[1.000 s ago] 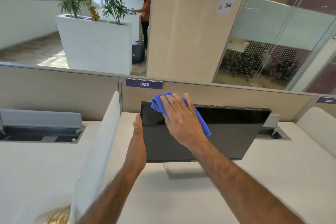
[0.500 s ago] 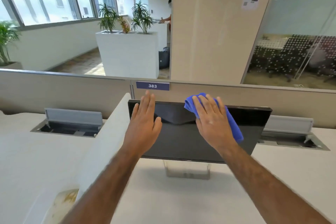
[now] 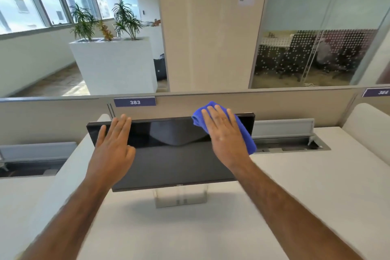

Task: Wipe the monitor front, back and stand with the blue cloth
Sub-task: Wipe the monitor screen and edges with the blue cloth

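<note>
The left hand (image 3: 111,145) rests flat at ten o'clock on the monitor (image 3: 173,154), fingers straight and close together, bracing the panel rather than gripping it. At two o'clock the right hand (image 3: 225,139), fingers straight and slightly spread, presses the blue cloth (image 3: 245,139) against the screen's upper right corner. The front wipe looks to be the step in hand (back and stand (image 3: 180,196), at six o'clock, seemingly not yet done). Next, I judge, the cloth should sweep down across the lower screen.
</note>
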The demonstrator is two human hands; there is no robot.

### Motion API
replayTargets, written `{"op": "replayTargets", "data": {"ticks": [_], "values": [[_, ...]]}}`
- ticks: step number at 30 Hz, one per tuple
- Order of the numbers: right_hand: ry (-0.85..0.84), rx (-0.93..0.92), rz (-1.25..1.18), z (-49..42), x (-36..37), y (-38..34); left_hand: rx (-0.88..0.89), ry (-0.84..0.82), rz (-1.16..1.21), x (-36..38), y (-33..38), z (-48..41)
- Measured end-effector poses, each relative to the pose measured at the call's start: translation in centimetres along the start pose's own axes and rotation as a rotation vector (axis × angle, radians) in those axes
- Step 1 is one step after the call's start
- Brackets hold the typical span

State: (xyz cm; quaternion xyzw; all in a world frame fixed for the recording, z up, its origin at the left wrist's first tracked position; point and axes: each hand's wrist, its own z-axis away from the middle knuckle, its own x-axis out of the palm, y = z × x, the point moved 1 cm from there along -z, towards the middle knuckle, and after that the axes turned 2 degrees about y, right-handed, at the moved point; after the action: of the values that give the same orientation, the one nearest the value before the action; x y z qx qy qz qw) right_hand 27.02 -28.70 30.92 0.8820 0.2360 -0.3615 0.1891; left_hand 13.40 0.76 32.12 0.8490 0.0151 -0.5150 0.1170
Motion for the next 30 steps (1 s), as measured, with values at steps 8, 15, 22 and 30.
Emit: {"op": "replayTargets", "data": {"ticks": [8, 15, 22, 30], "values": [[0.17, 0.374, -0.246, 2.6, -0.8, 10.0, -0.015, 0.035, 0.016, -0.2, 0.5, 0.2], [0.231, 0.163, -0.19, 0.1, -2.4, 2.6, 0.006, 0.037, 0.014, 0.2, -0.2, 0.6], [0.067, -0.042, 0.054, 0.6, -0.5, -0.5, 0.006, 0.04, -0.006, 0.1, 0.0, 0.4], [0.158, 0.214, -0.025, 5.7, 0.4, 8.6, 0.004, 0.04, 0.002, 0.2, 0.2, 0.2]]}}
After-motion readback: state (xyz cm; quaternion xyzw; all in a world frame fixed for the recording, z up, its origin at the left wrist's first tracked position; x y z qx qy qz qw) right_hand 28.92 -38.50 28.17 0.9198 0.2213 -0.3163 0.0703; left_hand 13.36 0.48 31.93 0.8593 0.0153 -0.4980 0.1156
